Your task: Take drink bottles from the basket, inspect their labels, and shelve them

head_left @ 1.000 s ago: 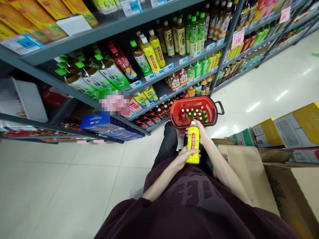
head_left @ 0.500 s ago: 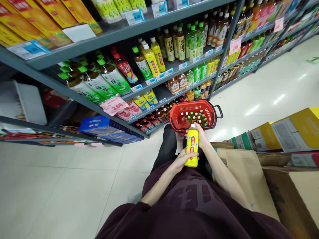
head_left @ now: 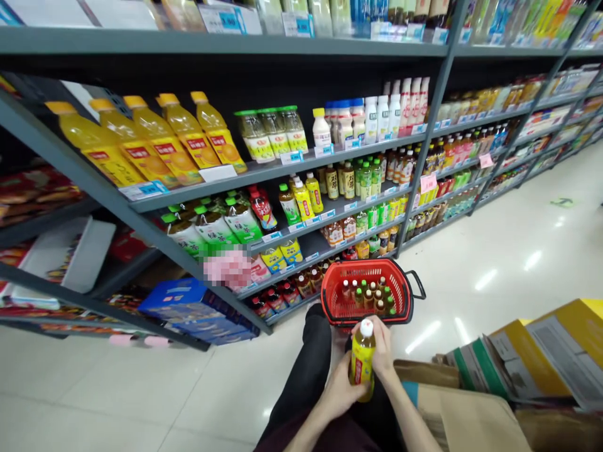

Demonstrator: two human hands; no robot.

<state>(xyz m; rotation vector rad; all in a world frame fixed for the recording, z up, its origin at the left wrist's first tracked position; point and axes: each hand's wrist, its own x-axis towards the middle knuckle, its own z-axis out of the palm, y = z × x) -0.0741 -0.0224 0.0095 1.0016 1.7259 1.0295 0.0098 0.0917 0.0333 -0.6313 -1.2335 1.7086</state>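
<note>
Near stocked shelves (head_left: 235, 46), left hand (head_left: 342, 387) and right hand (head_left: 382, 349) curl round a yellow-labelled bottle (head_left: 362, 359).

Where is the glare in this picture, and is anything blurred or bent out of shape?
Head view: bright streaks of glare on the glossy floor; orange-capped bottles at the left lean outward, probably lens stretch; coarse squares blot out a pink tag; small print on the held bottle is too soft to read.
</note>
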